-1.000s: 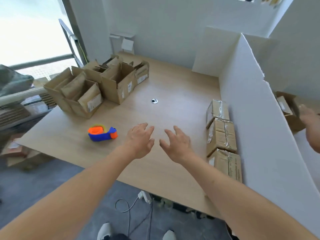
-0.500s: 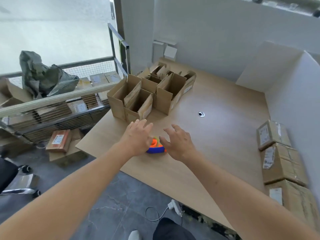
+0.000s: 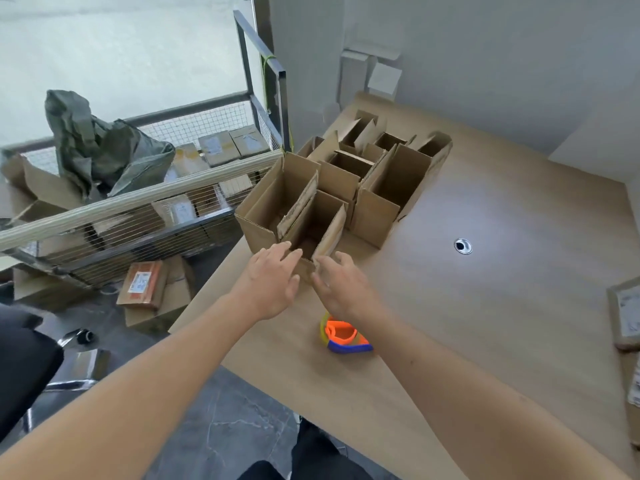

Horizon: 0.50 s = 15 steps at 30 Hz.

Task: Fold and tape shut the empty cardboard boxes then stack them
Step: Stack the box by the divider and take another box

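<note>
Cardboard boxes: I see a cluster of open brown boxes (image 3: 349,181) standing at the far left corner of the table (image 3: 502,306), flaps up, pressed against one another.
Nearest box: the open box (image 3: 313,226) closest to me sits just in from the table's left edge, its flaps upright and its inside dark and empty as far as I can see.
Left hand: my left hand (image 3: 273,282) reaches to the near left side of that box, fingers straight and loosely spread; the fingertips are at the near flap, but I cannot tell whether they touch it.
Right hand: my right hand (image 3: 337,285) is at the box's near right corner, fingers relaxed and slightly bent, thumb toward the cardboard; it holds nothing that I can see.
Tape dispenser: an orange and blue tape dispenser (image 3: 344,336) lies on the table just under my right wrist, near the front edge, apart from the boxes.
Taped boxes: at the far right edge of the view I catch parts of closed boxes (image 3: 625,313) with labels, cut off by the frame.
Table hole: a small round metal-rimmed hole (image 3: 463,245) sits in the tabletop, right of the open boxes.
Wire cart: left of the table, a wire cart (image 3: 138,216) holds more parcels and a crumpled grey-green bag (image 3: 100,150).
Floor: a few flat parcels (image 3: 152,289) lie on the grey floor beside the cart.
</note>
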Available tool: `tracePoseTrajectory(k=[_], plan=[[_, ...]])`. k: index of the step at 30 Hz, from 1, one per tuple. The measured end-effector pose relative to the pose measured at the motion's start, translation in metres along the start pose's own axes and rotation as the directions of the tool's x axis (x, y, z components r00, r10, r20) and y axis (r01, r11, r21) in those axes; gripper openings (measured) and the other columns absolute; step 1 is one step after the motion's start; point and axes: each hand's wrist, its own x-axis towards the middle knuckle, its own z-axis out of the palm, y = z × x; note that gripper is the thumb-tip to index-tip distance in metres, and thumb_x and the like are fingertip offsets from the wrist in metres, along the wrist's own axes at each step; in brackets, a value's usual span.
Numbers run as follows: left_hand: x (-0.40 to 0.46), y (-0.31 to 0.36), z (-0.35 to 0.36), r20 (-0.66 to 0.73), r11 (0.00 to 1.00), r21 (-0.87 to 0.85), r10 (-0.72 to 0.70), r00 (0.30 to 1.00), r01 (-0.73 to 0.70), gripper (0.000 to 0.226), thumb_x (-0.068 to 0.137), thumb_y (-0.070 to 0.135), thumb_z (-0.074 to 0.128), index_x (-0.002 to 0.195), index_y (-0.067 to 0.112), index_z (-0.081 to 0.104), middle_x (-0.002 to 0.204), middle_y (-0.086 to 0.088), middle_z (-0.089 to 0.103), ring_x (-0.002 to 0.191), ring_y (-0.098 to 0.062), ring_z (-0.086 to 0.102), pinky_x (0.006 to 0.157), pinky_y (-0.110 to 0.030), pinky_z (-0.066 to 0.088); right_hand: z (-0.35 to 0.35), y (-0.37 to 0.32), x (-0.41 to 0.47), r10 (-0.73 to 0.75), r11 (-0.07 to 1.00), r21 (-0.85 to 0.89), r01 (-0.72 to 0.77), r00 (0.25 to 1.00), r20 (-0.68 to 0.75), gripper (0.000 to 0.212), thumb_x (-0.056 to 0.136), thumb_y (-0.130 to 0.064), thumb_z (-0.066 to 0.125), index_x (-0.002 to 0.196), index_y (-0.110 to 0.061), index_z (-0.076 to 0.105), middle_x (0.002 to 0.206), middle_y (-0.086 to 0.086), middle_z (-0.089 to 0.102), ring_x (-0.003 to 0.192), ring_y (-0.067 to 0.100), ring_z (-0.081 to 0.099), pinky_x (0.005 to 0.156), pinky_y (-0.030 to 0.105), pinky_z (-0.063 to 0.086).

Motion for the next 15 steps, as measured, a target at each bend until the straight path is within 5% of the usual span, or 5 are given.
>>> tracePoseTrajectory(k=[7,11,15], plan=[[0.054,-0.025,-0.015,-0.024,0.992,0.075,0.101,0.995,-0.099,0.054,0.102,0.03,0.051,0.154,0.016,0.044,0.16,-0.013,0.038,0.149,-0.029,0.034,0.123,-0.044,0.027,0.012,-0.009,0.06,0.114,0.992,0.038,-0.119,0.988,0.102,0.049,0.105,-0.051,0.042,0.151,-0.036,0.041,0.153,0.011,0.036,0.133,0.033,0.05,0.103,0.044,0.048],[0.08,-0.041,-0.014,-0.026,0.984,0.065,0.168,0.985,-0.166,0.052,0.099,0.024,0.055,0.15,0.013,0.049,0.156,-0.015,0.042,0.145,-0.034,0.038,0.121,-0.047,0.031,0.015,-0.017,0.081,0.189,0.978,0.078,-0.193,0.981,0.05,0.035,0.105,-0.044,0.046,0.126,-0.022,0.064,0.12,0.006,0.057,0.108,0.025,0.061,0.077,0.033,0.046],[0.097,-0.048,-0.011,0.003,0.963,0.044,0.266,0.964,-0.265,0.053,0.099,0.023,0.056,0.15,0.012,0.048,0.158,-0.016,0.04,0.148,-0.035,0.034,0.123,-0.049,0.026,0.018,-0.025,0.083,0.41,0.903,0.179,-0.39,0.908,-0.09,0.023,0.102,-0.038,0.057,0.102,-0.016,0.061,0.097,0.004,0.063,0.085,0.023,0.061,0.061,0.032,0.049]])
